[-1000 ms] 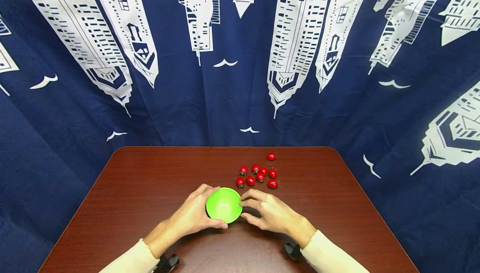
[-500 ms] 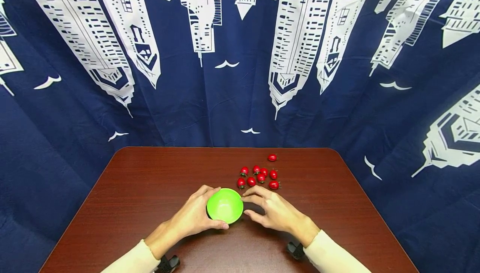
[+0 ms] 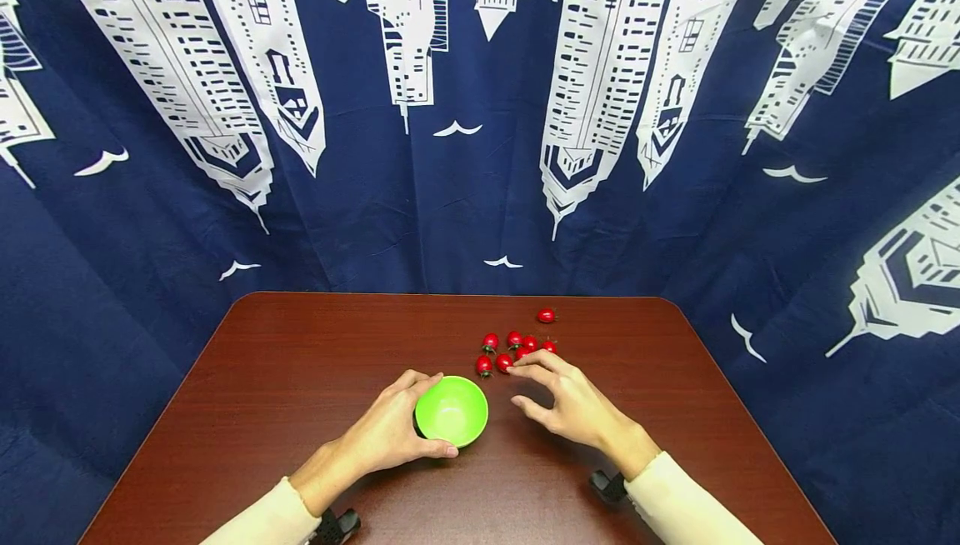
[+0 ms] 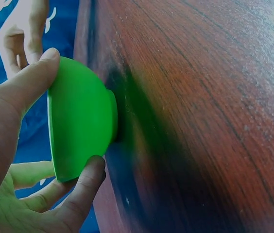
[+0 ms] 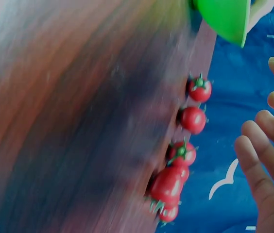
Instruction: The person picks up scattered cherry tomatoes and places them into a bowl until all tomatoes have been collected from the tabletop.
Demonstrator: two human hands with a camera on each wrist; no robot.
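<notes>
Bowl (image 3: 451,410), green, cupped between left hand (image 3: 390,428) fingers; right hand (image 3: 572,403) fingers spread, empty, above tomatoes (image 3: 504,361).

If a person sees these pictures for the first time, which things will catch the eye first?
The bright green bowl near the front middle of the dark wooden table, held at its side by the left hand. Just behind it lies a cluster of small red cherry tomatoes, with the right hand spread open over their near edge. Behind the table hangs a dark blue curtain printed with white skyscrapers.
</notes>
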